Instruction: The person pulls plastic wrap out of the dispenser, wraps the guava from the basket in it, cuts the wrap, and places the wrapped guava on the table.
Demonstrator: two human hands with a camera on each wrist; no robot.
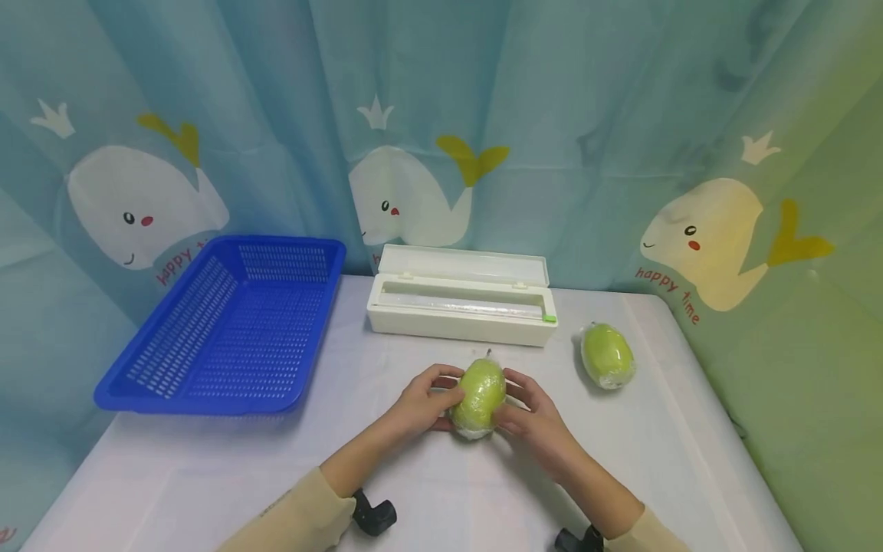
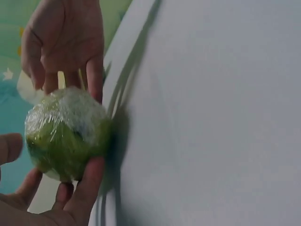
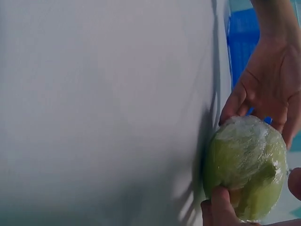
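Note:
A green pear (image 1: 480, 395) wrapped in clear cling film stands between my hands at the middle of the table, its stem pointing away from me. My left hand (image 1: 418, 400) holds its left side with bent fingers. From the right side my right hand (image 1: 535, 423) grips it too, thumb and fingers around the flank. Crumpled film bunches over the near end of the pear (image 2: 68, 134) in the left wrist view. Both hands also show around the pear (image 3: 247, 169) in the right wrist view. A second wrapped green pear (image 1: 607, 356) lies to the right.
Behind the hands stands a white cling film box (image 1: 462, 330), its lid raised, with a film roll (image 1: 462, 305) inside and a green slider (image 1: 549, 318). A blue plastic basket (image 1: 313, 337) sits at the left. A whale-print curtain (image 1: 552, 92) hangs behind the white table (image 1: 228, 475).

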